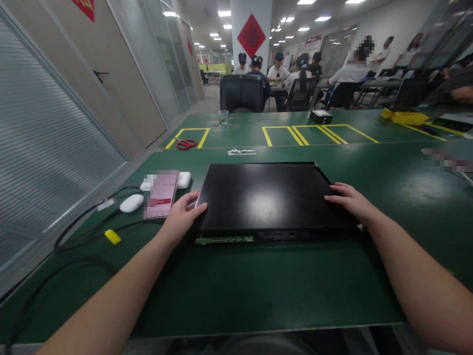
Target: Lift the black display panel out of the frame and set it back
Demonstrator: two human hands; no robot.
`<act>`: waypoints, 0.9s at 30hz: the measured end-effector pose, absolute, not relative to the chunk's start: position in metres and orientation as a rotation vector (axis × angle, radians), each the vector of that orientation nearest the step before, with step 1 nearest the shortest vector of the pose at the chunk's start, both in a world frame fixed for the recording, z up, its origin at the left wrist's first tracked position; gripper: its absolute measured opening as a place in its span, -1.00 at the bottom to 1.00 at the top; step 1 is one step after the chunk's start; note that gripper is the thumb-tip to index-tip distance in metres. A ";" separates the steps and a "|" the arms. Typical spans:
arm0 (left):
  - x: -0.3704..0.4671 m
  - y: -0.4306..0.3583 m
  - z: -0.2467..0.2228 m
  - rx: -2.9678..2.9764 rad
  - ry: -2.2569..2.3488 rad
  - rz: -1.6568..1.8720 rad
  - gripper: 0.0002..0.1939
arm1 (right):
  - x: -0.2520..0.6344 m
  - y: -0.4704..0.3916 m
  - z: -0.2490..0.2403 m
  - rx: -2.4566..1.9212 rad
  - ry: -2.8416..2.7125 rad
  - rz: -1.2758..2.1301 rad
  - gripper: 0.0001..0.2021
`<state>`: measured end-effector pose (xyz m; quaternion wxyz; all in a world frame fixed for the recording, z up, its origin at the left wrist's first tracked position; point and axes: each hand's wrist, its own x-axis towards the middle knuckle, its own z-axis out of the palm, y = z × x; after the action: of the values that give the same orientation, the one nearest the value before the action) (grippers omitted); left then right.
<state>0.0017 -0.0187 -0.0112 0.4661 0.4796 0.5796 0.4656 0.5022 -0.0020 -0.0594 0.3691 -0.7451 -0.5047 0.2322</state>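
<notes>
A black flat display panel (pixel 240 197) lies face up in front of me, with light reflecting off its dark surface. Along its near edge shows a strip of green circuit board (pixel 224 240). My left hand (pixel 185 212) grips the panel's left side, thumb on the top face and fingers at the edge. On the right side my right hand (pixel 351 201) holds the opposite edge the same way, with its thumb on top. The undersides of both grips are hidden. A dark frame edge (pixel 323 176) shows along the panel's right side.
Left of the panel are a phone (pixel 160 195), a white mouse (pixel 132 202), black cables (pixel 79 217) and a yellow tag (pixel 113 236). Farther back on the green table (pixel 258 291) lie red-handled scissors (pixel 186 144), small white pieces (pixel 242 152), a clear cup (pixel 223 117) and a small black box (pixel 320 117).
</notes>
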 end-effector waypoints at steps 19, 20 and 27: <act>-0.014 -0.005 -0.033 1.724 1.642 0.915 -0.36 | 0.506 0.000 -0.066 -1.928 -1.339 0.546 -0.47; -0.014 -0.005 -0.033 1.725 1.644 0.916 -0.36 | 0.506 0.000 -0.066 -1.925 -1.348 0.535 -0.46; -0.015 -0.005 -0.036 1.813 1.654 0.892 -0.39 | 0.505 -0.001 -0.065 -1.953 -1.398 0.490 -0.48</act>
<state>-0.0152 -0.0047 -0.0360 0.2623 0.6701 0.6112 0.3295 0.5049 -0.0012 -0.0649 0.3383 -0.7497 -0.5367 0.1882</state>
